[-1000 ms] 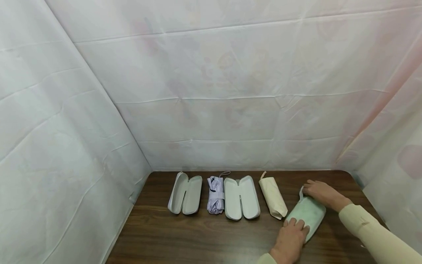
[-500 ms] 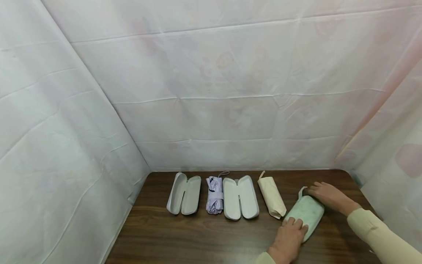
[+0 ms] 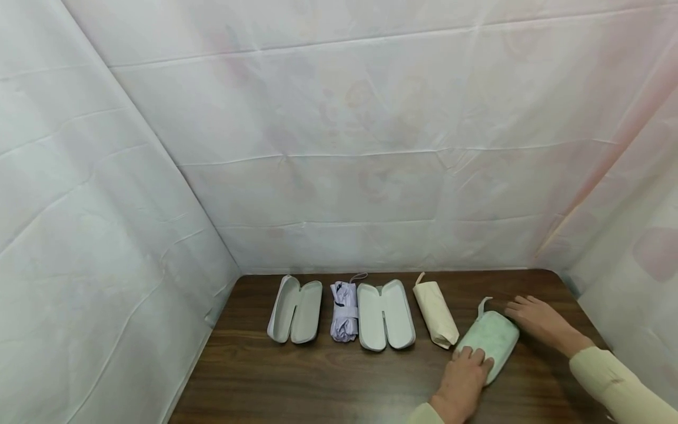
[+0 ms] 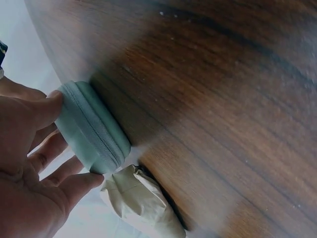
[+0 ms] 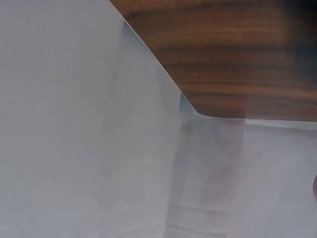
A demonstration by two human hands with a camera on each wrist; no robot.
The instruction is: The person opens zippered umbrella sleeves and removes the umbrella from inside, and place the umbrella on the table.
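Note:
A mint green zippered case (image 3: 494, 334) with a wrist loop lies closed on the table at the right. At its near end my left hand (image 3: 459, 381) holds it; the left wrist view shows thumb and fingers (image 4: 79, 186) on either side of the case's zipped end (image 4: 96, 131). My right hand (image 3: 541, 323) lies beside the case's far right corner, fingers relaxed and nothing in them. Only a sliver of a fingertip (image 5: 315, 188) enters the right wrist view. A cream pouch (image 3: 436, 313) lies just left of the green case.
Left of the pouch, in a row on the dark wooden table (image 3: 328, 383), are an open white case (image 3: 373, 321), a folded lilac umbrella (image 3: 345, 315) and an open grey case (image 3: 306, 315). White cloth walls (image 3: 328, 188) enclose the table's back and sides.
My right hand has drawn away from the green case's loop end, toward the right. The left hand keeps its hold, and the case stays nearly in place.

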